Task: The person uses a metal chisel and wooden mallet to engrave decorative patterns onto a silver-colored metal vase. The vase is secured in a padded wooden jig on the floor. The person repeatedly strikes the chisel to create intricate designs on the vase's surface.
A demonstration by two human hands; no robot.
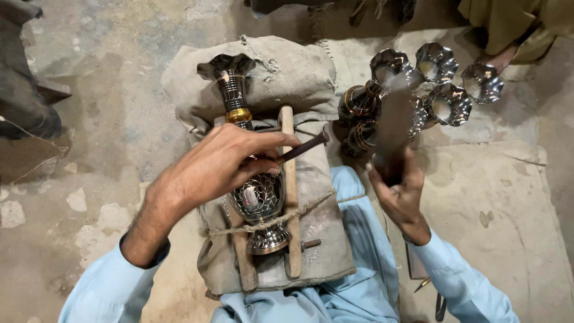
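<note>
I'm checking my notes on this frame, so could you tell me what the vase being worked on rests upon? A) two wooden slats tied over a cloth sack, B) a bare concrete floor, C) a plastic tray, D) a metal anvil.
A: the vase lies between two wooden slats bound with rope over a cloth sack, with the left hand steadying a chisel on it.

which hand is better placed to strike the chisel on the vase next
Right, probably. The right hand grips a raised wooden mallet beside the vase, free to swing. The left hand is occupied pinching the chisel against the vase between the wooden slats.
</note>
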